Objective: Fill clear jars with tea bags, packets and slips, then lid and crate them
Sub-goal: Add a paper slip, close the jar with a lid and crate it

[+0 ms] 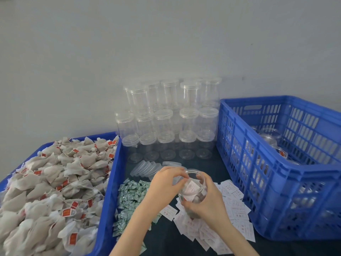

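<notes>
the right hand (206, 198) wraps the clear jar (193, 189) from the side and tips its mouth toward the left hand (166, 182), whose curled fingertips pinch a white slip (191, 187) at the opening, likely tucking it in. green packets (129, 196) and more slips lie just beside, loose lids (145, 168) behind, tea bags (49, 185) at left, the blue crate (276, 182) at right, all within reach.

Wall (166, 34): plain, pale grey, matt, unbroken across the far side; a few small dark specks at right. Table (166, 237): dark covering, set against the wall. Light: soft, even, without hard shadows.
</notes>
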{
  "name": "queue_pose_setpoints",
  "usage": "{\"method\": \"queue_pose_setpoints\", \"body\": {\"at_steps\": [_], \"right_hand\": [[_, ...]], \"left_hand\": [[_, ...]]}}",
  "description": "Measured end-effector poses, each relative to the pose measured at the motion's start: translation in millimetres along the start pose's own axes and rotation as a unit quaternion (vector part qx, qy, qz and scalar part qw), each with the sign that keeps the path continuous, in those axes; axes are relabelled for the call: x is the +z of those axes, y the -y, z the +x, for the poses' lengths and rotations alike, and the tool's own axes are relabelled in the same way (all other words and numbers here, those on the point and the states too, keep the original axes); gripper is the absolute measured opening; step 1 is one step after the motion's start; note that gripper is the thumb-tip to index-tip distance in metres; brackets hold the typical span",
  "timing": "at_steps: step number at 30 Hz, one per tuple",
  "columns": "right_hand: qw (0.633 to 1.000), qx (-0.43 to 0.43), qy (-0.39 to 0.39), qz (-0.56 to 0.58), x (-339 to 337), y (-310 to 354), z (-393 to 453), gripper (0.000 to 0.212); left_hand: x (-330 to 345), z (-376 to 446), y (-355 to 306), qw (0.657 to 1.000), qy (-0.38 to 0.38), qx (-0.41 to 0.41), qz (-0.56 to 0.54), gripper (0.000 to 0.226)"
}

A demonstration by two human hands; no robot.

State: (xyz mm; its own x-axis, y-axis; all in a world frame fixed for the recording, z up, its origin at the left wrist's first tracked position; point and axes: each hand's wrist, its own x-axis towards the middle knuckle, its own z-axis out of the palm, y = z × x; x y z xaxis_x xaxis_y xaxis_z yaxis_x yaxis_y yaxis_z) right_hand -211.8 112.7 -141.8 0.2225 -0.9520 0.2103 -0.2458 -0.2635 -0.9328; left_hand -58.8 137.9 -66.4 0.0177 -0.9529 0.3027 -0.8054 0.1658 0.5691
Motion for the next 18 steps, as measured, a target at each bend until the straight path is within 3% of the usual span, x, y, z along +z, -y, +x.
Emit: {"method": "queue_pose_setpoints", "body": {"at_steps": [2, 6, 8, 11, 15, 18], "right_hand": [[1.000, 0.002, -0.004, -0.002, -3, 2, 0, 0.090], [1.000, -0.003, -0.009, -0.002, -9, 10, 1, 0.079], [1.000, -0.008, 0.001, -0.012, -14, 15, 2, 0.078], [0.999, -0.021, 0.028, -0.023, -25, 25, 4, 0.081], [0.993, -0.026, 0.119, -0.010, -50, 45, 11, 0.078], [0.992, -0.017, 0.121, -0.012, -67, 64, 19, 0.079]], "left_hand": [[0, -2, 3, 0.998, 0.010, -0.021, -0.065, 0.031], [10, -10, 4, 0.974, 0.123, -0.063, -0.180, 0.083], [16, -13, 2, 0.971, 0.122, -0.058, -0.197, 0.098], [19, -12, -6, 0.970, 0.069, -0.060, -0.224, 0.105], [20, -7, -10, 0.968, -0.006, -0.056, -0.243, 0.092], [21, -3, -15, 0.965, -0.027, -0.054, -0.256, 0.099]]}}
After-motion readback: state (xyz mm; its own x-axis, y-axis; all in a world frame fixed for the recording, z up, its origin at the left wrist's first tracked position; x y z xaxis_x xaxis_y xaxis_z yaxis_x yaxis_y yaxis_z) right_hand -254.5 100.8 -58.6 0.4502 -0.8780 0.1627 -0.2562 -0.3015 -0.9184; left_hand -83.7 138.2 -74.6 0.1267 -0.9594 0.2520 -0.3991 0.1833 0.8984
